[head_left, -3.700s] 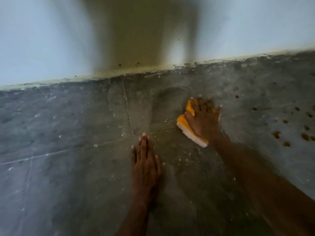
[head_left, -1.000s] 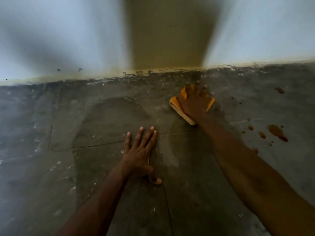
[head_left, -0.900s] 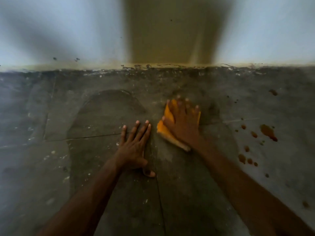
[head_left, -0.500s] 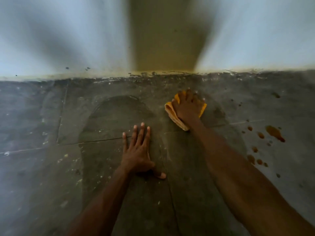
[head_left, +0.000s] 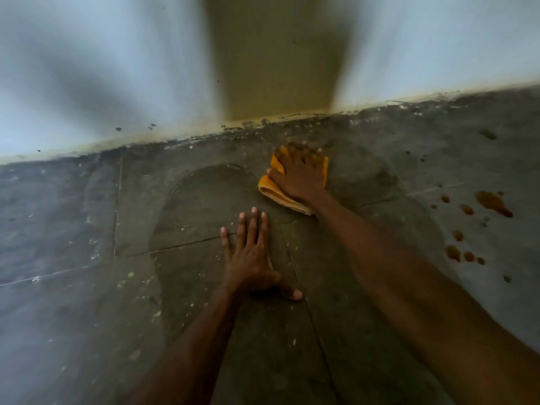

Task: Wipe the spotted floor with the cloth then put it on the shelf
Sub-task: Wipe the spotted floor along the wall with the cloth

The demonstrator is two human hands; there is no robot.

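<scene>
Pushes the cloth [head_left: 276,195] out again toward the foot of the wall [head_left: 87,68], further than half a second ago and well away from the spot just beside the left hand [head_left: 251,258] where it sat a little under a second ago. Keeps that left hand planted on the floor [head_left: 73,302] throughout, palm down, fingers spread and thumb out to the side, holding nothing, only bracing.

Means, as a judgement, one more out-stroke in a back-and-forth scrub over the same strip. Leaves a darker, damp-looking patch [head_left: 204,206] between the hands and off to the left, so plainly covers ground there. Misses the brown spots [head_left: 492,201] so far: still wet-looking and whole, well apart from the cloth on the right. Puts the wiping partway at best, with the shelf step not yet begun and no shelf in view.

Pins the cloth under the right hand [head_left: 301,176], palm flat on top and fingers splayed across it rather than pinching. Blurs at the fingertips, so cannot tell whether they hook over the far edge. Shows the folded yellow edge poking out on the near-left side of the palm and a corner past the fingers on the right. Lies touching the floor, close to the wall.
</scene>
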